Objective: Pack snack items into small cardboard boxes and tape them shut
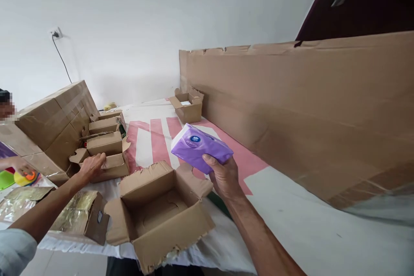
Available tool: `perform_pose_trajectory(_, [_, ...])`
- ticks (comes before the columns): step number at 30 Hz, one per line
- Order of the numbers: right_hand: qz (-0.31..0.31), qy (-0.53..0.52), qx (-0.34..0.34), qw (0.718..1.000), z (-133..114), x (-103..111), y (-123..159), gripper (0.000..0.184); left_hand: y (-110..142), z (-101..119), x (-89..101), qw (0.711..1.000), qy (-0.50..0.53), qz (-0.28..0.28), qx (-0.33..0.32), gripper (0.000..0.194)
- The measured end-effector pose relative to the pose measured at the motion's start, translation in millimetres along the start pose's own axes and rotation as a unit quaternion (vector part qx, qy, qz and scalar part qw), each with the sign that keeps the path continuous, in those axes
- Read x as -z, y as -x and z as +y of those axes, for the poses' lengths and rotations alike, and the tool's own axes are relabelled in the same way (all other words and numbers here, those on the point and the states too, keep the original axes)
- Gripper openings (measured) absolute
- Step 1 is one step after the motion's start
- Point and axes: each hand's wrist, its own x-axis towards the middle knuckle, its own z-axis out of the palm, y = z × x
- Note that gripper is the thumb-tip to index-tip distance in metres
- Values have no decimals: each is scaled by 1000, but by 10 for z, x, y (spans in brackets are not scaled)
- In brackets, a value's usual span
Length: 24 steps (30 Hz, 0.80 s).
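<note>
Along the right stands a long cardboard panel (pixel 291 108); near centre, an open cardboard box (pixel 174 228). Past its far side, the purple tissue packet (pixel 202 151) points left-to-right, its right end gripped by the right hand (pixel 224 177). The left hand (pixel 92 167) touches a smaller carton (pixel 118 166), its closure unclear.

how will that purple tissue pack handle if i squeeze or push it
The purple pack will probably give under a squeeze, being soft-looking wrapped tissue. Its shiny film may slip a little in the right hand. Flat-sided and blocky, it seems unlikely to roll.
</note>
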Motion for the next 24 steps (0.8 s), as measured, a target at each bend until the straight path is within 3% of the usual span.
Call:
perform_pose_trajectory(6, [23, -47, -55, 997, 32, 40, -30, 68, -151, 5, -50, 999, -44, -7, 11, 30])
perform_pose_trajectory(16, [74, -60, -76, 993, 140, 120, -50, 71, -433, -74, -107, 996, -88, 7, 7, 27])
perform_pose_trajectory(24, [77, -54, -66, 993, 198, 206, -79, 68, -762, -205, -78, 992, -117, 42, 2, 29])
